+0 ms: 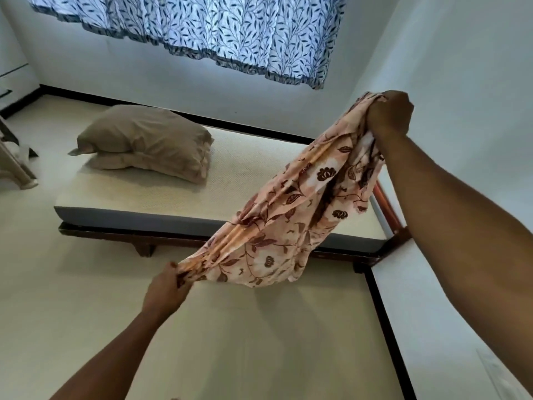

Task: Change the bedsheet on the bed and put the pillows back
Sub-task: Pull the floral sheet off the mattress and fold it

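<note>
Fingers of the left hand (pixel 165 287): curled shut on one bunched end of the bedsheet (pixel 288 226), low at 7 o'clock
Fingers of the right hand (pixel 389 116): clenched in a fist round the other bunched end, raised at 2 o'clock
Hands: two, both bare, both arms stretched forward
Bedsheet: one, peach with brown flowers; it hangs in the air as a sagging band from 2 o'clock down to 7 o'clock, above the near edge of the bed and touching nothing but the hands
Pillows (pixel 144 140): two, taupe, stacked one on the other at the 10 o'clock end of the mattress (pixel 245 180)
Mattress: one, bare and cream on top with a grey side, lying on a dark bed frame (pixel 173 238)
Curtain (pixel 230 33): one, white with blue leaves, along 12 o'clock
Floor (pixel 245 342): pale, with a black skirting line at 4 o'clock
Hidden: fingertips of both hands are buried in the cloth; the lower pillow is mostly under the upper one; the sheet covers part of the near right side of the mattress
Cut off: pale furniture (pixel 14 163) at 9 o'clock runs out of view, and what it is cannot be told
</note>
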